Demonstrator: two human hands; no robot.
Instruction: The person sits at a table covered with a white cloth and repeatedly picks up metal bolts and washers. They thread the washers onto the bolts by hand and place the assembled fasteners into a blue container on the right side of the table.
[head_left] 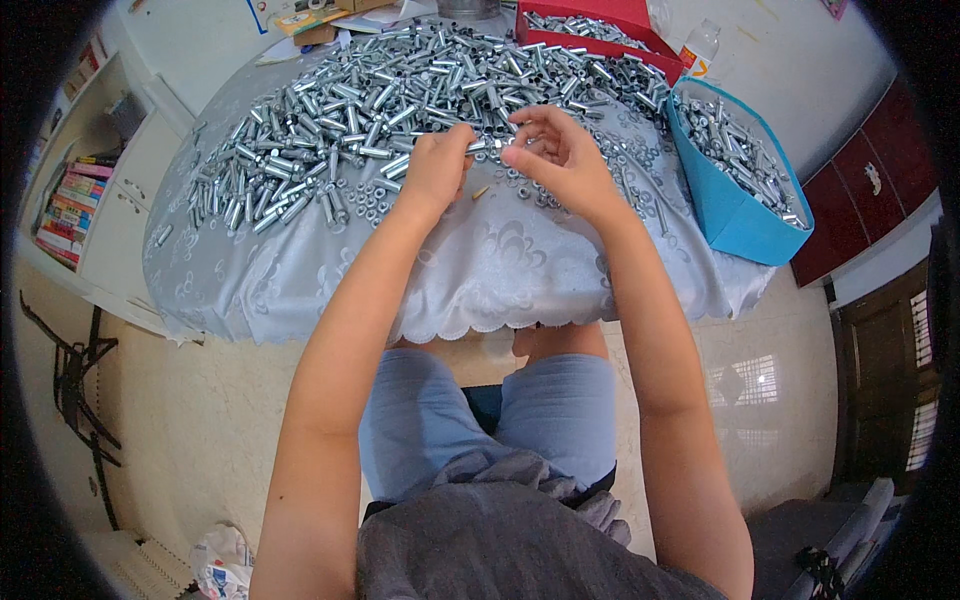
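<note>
Silvery cloth covers the surface (480, 270), and right at its middle the two hands meet over one small metal sleeve (483, 146). The left hand (437, 168) has its grip pinched shut on one end of that sleeve; the right hand (556, 158) has thumb and forefinger closing on the other end, the remaining fingers curled loose. The sleeve sits just above the cloth, at the near edge of the big pile (400, 90).

Loose nuts (372, 196) lie scattered just beside the left hand, and more small parts sit by the right wrist. Risk one: the sleeve is held by fingertips only, so a slip would likely drop it among look-alikes. Risk two: the pile slopes toward the hands, and a nudge from a knuckle could send sleeves rolling. The cloth droops over the near edge above the person's knees, so anything rolling that way would likely go to the floor. Further out, the blue box (735, 205) perches at the right edge, full of parts, and the red box (600, 30) stands behind the pile.
</note>
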